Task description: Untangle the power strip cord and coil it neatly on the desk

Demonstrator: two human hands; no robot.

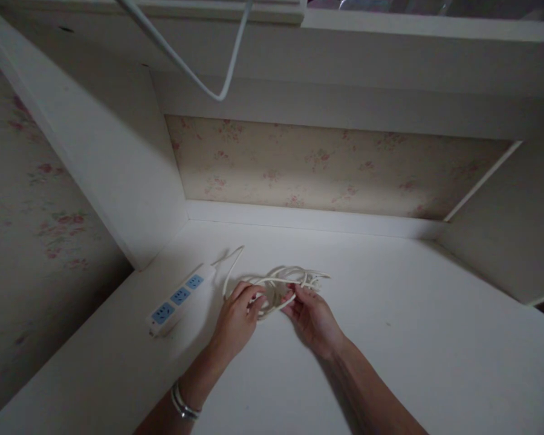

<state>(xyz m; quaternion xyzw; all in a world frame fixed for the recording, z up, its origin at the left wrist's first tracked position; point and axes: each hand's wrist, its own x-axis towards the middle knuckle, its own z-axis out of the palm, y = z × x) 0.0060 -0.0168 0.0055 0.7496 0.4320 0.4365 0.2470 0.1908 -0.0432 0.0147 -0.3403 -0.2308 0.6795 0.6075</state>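
Note:
A white power strip [181, 299] with blue socket panels lies on the white desk to the left of my hands. Its pale power cord [278, 280] runs from the far end of the strip into a loose, looped bundle between my hands. My left hand [239, 314] has its fingers curled round the left side of the loops. On the right side, my right hand [312, 317] pinches the cord between thumb and fingers. The cord's right end lies close to the right fingertips, where the plug is too small to make out clearly.
White side panels [95, 133] frame the desk [390, 362] on the left and right. Flowered wallpaper [321, 163] covers the wall behind. A thick white cable [185, 67] hangs down from a shelf [367, 60] above the desk.

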